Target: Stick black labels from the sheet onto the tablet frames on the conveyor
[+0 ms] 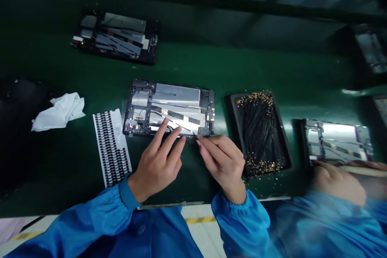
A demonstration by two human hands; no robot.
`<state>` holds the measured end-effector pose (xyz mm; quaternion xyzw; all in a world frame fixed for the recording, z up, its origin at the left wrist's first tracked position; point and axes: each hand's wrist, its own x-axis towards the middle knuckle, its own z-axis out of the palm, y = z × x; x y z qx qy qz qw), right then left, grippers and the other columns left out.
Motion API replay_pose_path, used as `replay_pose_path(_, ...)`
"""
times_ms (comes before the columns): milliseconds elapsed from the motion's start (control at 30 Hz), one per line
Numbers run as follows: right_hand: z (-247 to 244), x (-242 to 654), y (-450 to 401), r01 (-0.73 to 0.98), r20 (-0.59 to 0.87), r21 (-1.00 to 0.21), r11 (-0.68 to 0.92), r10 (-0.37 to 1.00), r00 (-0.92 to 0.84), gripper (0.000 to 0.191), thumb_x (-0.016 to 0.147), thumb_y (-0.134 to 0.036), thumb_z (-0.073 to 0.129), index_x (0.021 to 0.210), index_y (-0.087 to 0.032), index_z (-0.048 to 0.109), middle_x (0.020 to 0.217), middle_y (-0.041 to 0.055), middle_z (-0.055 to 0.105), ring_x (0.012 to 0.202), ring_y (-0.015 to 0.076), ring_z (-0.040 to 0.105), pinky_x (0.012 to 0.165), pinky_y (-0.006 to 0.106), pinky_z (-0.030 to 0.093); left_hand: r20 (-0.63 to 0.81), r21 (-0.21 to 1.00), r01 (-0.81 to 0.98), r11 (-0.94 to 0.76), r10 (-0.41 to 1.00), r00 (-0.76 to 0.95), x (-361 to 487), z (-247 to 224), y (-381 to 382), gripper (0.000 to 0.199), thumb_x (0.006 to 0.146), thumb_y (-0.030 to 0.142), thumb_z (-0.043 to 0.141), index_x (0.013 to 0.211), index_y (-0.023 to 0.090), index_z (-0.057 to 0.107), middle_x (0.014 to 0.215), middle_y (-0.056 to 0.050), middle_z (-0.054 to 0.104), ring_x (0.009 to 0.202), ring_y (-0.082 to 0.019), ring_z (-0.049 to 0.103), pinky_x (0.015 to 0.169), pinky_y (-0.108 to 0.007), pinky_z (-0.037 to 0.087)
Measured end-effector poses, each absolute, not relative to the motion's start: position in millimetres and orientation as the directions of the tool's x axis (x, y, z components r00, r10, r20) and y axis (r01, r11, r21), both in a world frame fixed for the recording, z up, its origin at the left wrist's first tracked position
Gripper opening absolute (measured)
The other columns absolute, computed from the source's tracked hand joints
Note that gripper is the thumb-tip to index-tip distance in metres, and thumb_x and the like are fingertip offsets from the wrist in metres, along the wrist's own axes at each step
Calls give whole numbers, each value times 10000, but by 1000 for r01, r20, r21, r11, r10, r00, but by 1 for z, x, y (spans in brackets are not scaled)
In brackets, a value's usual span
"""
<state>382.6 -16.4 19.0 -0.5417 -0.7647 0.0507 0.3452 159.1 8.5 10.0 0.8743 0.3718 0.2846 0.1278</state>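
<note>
An opened tablet [175, 94] lies flat before me, its silver battery, ribbon cables and thin black wires exposed. My left hand [160, 163] has its fingers spread, with the fingertips resting on the tablet's near edge and the wires beside it. At the near right corner, my right hand [222, 159] pinches with thumb and forefinger, touching the edge where a thin black wire ends. What sits inside that pinch is too small to tell. Right of the tablet stands a black tray [287, 155] holding a bundle of black cables [260, 129] with gold-coloured ends.
Left of the tablet lie a white sheet of black stickers [111, 149] and a crumpled white cloth [62, 111]. Another opened tablet [121, 38] is farther back. At right, a co-worker's blurred hands [341, 183] are by another tablet [338, 139]. A raised ledge runs along the back.
</note>
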Motion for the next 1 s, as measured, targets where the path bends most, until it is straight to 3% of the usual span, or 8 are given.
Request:
replay_pose_path(100, 14, 383, -17, 779, 480, -473, 412, 862, -164, 398, 1025, -59, 725, 1392, -208, 762, 906, 52, 760, 756, 192, 675, 673, 342, 545, 387, 444, 571, -691, 722, 574, 160, 6, 9, 545, 1035, 73, 553, 1576, 135, 581, 1603, -194, 663, 1704, -387, 336, 1284, -603, 547)
replay_pose_path(333, 11, 383, -17, 764, 457, -502, 405, 875, -163, 427, 1033, -75, 728, 1430, -232, 749, 910, 46, 753, 772, 194, 675, 665, 355, 562, 364, 401, 581, -708, 706, 608, 163, 10, 12, 396, 1039, 71, 578, 1422, 86, 674, 1564, -209, 693, 1610, -347, 527, 1247, -511, 567)
replay_pose_path(1000, 10, 385, -16, 764, 438, -510, 394, 884, -163, 453, 1037, -83, 715, 1453, -261, 749, 907, 40, 765, 762, 196, 683, 659, 363, 573, 337, 424, 592, -685, 726, 599, 164, 12, 14, 437, 1043, 66, 571, 1474, 105, 634, 1559, -189, 700, 1547, -317, 603, 1249, -490, 549)
